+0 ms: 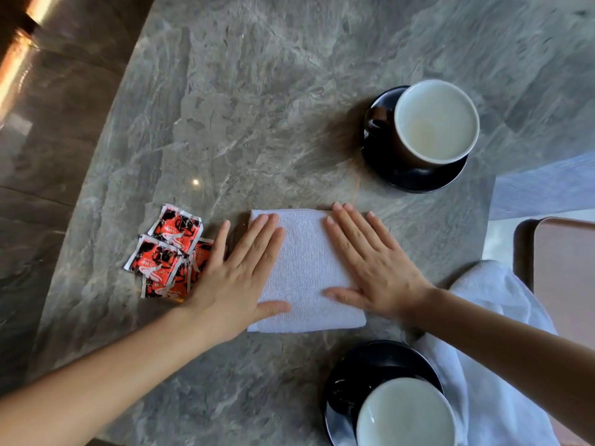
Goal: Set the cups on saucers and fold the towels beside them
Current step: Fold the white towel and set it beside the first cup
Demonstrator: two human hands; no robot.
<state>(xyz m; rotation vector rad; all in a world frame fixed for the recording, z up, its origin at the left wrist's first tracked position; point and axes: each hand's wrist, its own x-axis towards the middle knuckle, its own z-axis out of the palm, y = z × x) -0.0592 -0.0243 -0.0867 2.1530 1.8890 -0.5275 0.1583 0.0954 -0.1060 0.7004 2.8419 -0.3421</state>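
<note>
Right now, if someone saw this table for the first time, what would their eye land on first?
The left hand and right hand lie flat on a folded white towel in the middle of the table. Bright red sachets sit just left of it. To the right, a far cup and a near cup stand on the far saucer and near saucer.
</note>
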